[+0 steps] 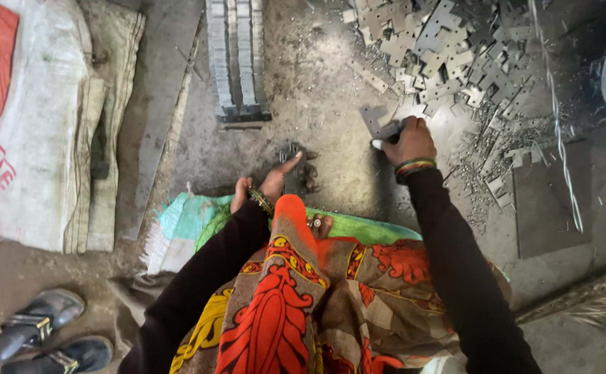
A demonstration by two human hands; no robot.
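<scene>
Big sacks (40,131) lie off to the left, then a heap of cut metal plates (448,48) top right, a neat stack of strips (239,59) up the middle, and sandals (43,332) bottom left. Right hand (408,140) is closed round one plate (379,121) at the heap's edge. Left hand (275,181) is mostly open, finger out, touching a small dark metal jig (296,170) just in front of the knee.

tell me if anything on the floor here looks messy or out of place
Small metal offcuts lie strewn over the floor right of the right hand, beyond the loose heap of flat plates. By contrast, the metal strips at top centre are neatly stacked. Nothing looks damaged.
</scene>
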